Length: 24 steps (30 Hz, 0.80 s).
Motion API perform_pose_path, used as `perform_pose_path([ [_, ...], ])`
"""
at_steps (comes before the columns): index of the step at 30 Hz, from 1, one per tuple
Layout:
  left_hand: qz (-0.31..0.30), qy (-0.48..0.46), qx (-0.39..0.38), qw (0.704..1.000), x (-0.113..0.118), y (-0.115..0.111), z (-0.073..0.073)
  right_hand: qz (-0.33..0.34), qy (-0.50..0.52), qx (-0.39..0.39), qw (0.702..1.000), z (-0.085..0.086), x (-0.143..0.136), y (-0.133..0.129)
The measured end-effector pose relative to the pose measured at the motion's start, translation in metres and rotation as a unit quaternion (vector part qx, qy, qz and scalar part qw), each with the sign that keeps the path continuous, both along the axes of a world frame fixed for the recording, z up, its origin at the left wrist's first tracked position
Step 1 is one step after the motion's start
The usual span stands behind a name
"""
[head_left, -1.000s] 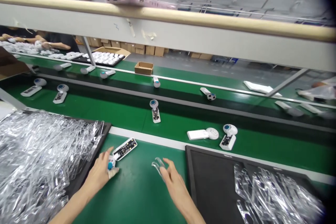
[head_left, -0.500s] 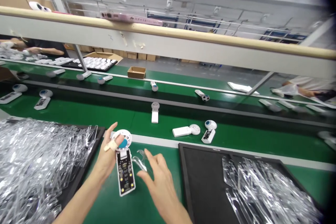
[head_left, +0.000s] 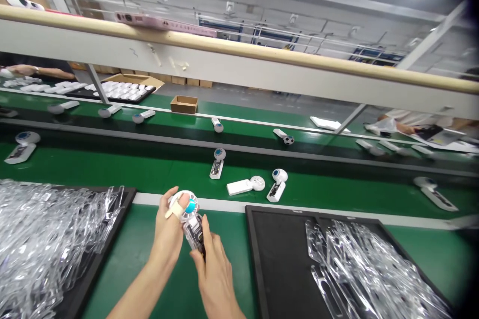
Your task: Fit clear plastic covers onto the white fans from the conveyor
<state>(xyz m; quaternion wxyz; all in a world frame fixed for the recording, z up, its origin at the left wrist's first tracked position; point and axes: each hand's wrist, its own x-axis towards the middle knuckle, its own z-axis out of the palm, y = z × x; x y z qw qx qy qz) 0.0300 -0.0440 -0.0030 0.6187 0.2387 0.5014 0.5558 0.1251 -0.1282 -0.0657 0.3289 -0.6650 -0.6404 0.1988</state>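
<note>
**Fan lifted, both hands on it**

Since the last frame I have raised the fan (head_left: 190,218) off the bench (head_left: 149,259); my right hand (head_left: 213,271) has closed in on it. My left hand (head_left: 170,232) grips the round head, taped thumb on the rim. My right hand pinches the handle, where a clear cover sits over the board. Trays of clear covers lie left (head_left: 48,239) and right (head_left: 359,264). More fans ride the belt (head_left: 337,192) beyond.
</note>
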Motion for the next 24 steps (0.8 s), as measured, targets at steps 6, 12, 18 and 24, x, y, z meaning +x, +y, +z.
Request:
perform_pose_path([
  [6,-0.176,-0.017,-0.064,0.982,0.010,-0.026,-0.029,0.048,-0.008,0.006,0.999,0.013,0.032,-0.008],
  [12,-0.238,0.096,-0.072,0.964,0.015,-0.012,-0.063,-0.182,0.203,-0.056,0.960,0.010,0.037,0.008],
  [18,-0.217,0.139,-0.022,0.966,0.030,0.001,-0.113,-0.307,0.223,-0.004,0.925,-0.007,0.036,0.033],
  [24,-0.220,0.174,-0.074,0.957,0.022,0.046,-0.093,-0.229,0.050,-0.049,0.971,-0.005,0.073,0.041],
])
